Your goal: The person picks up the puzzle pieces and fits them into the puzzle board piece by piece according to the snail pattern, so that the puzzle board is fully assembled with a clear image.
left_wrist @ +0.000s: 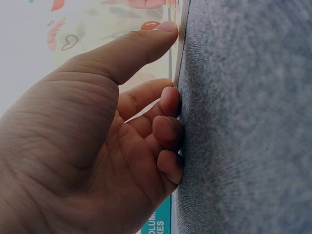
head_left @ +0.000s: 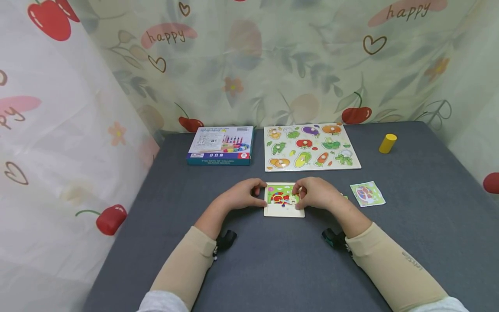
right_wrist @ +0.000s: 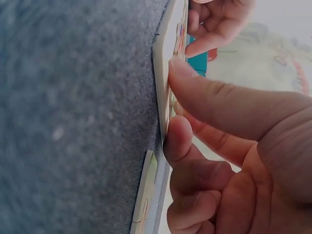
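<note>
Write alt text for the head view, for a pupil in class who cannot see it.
A person's left hand and right hand hold opposite sides of a small picture puzzle on a dark grey table. Behind it lie a box and a board of vegetable pictures; to the right are a picture card and a yellow cylinder.

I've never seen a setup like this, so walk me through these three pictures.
No machine here: you see a person's bare left hand and right hand. The wide picture is from a camera worn on the head; each close-up from a wrist camera. On the dark grey surface are a box, a board of vegetable pictures, a card and a yellow cylinder. Both hands hold a small picture board at its sides; whether the right pinches anything else is unclear.
</note>
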Demonstrator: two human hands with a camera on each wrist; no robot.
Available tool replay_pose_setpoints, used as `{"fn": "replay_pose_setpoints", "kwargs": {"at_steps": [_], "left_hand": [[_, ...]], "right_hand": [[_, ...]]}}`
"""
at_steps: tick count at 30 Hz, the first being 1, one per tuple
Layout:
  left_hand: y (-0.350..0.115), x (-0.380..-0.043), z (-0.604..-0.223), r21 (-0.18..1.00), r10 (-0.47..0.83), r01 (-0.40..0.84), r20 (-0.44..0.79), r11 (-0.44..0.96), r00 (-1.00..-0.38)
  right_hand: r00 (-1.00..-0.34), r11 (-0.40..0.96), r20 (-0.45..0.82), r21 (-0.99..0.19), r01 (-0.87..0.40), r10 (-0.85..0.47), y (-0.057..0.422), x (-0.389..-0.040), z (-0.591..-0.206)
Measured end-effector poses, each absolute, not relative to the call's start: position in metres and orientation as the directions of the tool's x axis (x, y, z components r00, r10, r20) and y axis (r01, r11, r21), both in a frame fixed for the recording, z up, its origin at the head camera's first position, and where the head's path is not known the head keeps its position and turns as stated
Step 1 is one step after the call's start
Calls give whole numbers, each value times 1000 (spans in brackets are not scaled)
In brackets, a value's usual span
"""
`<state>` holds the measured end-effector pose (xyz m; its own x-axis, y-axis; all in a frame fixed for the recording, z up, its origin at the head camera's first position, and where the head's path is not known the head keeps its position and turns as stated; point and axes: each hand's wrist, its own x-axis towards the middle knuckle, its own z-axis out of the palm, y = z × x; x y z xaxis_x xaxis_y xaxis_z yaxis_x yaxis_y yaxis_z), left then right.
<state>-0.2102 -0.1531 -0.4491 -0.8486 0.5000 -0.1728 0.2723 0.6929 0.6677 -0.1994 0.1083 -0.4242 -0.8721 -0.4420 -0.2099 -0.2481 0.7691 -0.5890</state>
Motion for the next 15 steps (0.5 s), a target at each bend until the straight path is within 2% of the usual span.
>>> {"fn": "replay_pose_setpoints", "kwargs": {"at_steps": [8, 15], "left_hand": [[-153, -211, -449, 668, 504, 277, -170, 690, -847], [-153, -210, -449, 664, 503, 280, -168, 694, -848]], "right_hand": [[-856, 763, -206, -581, -282, -473, 110, -202, -426], [-854, 821, -201, -446, -356, -480, 108, -200, -423]]}}
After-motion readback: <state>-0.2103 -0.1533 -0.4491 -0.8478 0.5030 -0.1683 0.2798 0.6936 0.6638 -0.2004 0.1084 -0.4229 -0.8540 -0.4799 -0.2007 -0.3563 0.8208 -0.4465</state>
